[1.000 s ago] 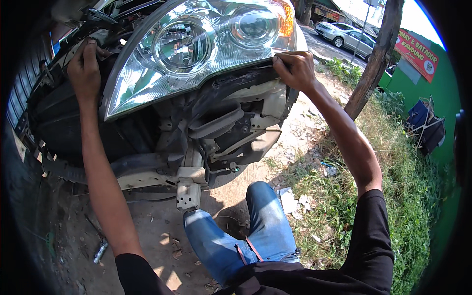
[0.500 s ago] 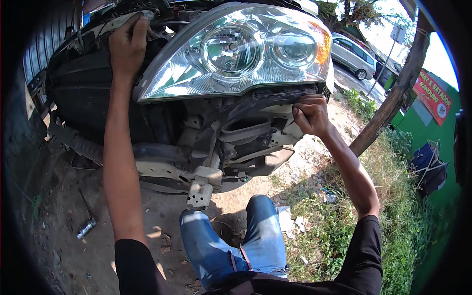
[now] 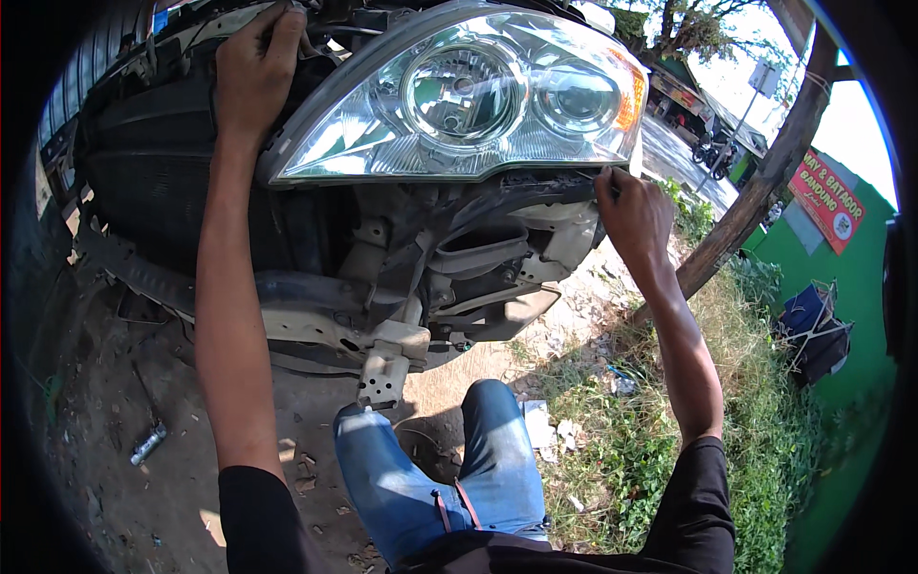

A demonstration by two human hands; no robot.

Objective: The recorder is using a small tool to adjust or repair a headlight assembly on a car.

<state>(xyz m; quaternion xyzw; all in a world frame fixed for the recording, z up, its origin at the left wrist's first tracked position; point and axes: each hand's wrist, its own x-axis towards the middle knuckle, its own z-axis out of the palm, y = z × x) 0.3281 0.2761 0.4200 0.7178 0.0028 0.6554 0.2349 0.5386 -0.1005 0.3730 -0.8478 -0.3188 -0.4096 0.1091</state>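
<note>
A large clear headlight [image 3: 478, 96] with an orange side reflector sits at the front corner of a car whose bumper is off. My left hand [image 3: 258, 72] is closed at the headlight's upper inner edge, thumb bent against the fingers; what it grips is hidden. At the lower outer corner of the lamp, my right hand [image 3: 639, 218] is closed with the fingers curled in. Whatever it pinches there is too small or covered to make out. Beneath the lamp run a black plastic bracket [image 3: 535, 194] and the bare metal frame end [image 3: 385, 368].
A dark radiator [image 3: 143, 167] stands left of the headlight. A small metal cylinder [image 3: 148, 446] lies on the dirt at left. Grass [image 3: 660, 459], a leaning wooden post [image 3: 755, 201], a folded blue-black item [image 3: 815, 330] and a green wall [image 3: 813, 277] are at right.
My right hand has shifted outward from under the lamp's corner and turned at the wrist. My left hand stays by the upper edge. The silver car on the road has left the view.
</note>
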